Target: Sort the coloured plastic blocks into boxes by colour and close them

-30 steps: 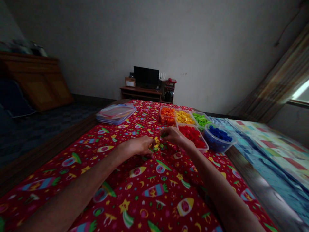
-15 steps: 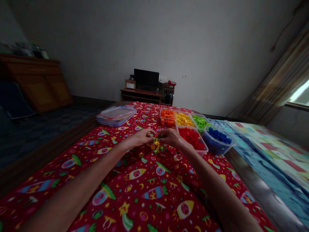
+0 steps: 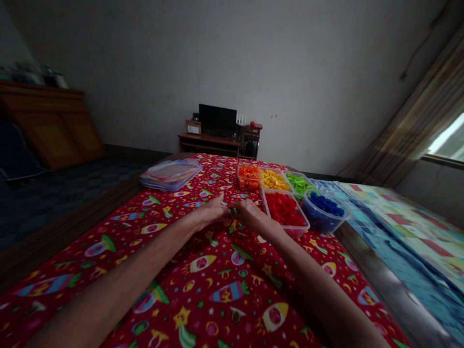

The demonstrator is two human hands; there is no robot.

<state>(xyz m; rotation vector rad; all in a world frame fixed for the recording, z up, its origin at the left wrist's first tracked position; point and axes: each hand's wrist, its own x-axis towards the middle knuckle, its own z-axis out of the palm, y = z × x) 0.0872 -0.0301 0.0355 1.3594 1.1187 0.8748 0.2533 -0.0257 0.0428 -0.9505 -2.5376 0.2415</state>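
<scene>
Head view, live: left hand (image 3: pixel 212 212) and right hand (image 3: pixel 252 216) drawn together, fingertips meeting on a small green plastic brick (image 3: pixel 234 210) above the rocket-print tablecloth (image 3: pixel 232 285). Right beside, a clear tub of red bricks (image 3: pixel 290 231).

This is a room in a home: a wooden cabinet (image 3: pixel 47 125) stands by the far wall, a monitor (image 3: pixel 217 121) sits on a low wooden stand (image 3: pixel 208 143), and a curtain (image 3: pixel 409 116) hangs by the window (image 3: pixel 447 140). A patterned quilt (image 3: pixel 416 237) and a rocket-print cloth (image 3: pixel 232 290) lie beneath plastic tubs of coloured toy bricks (image 3: pixel 284 209).
</scene>
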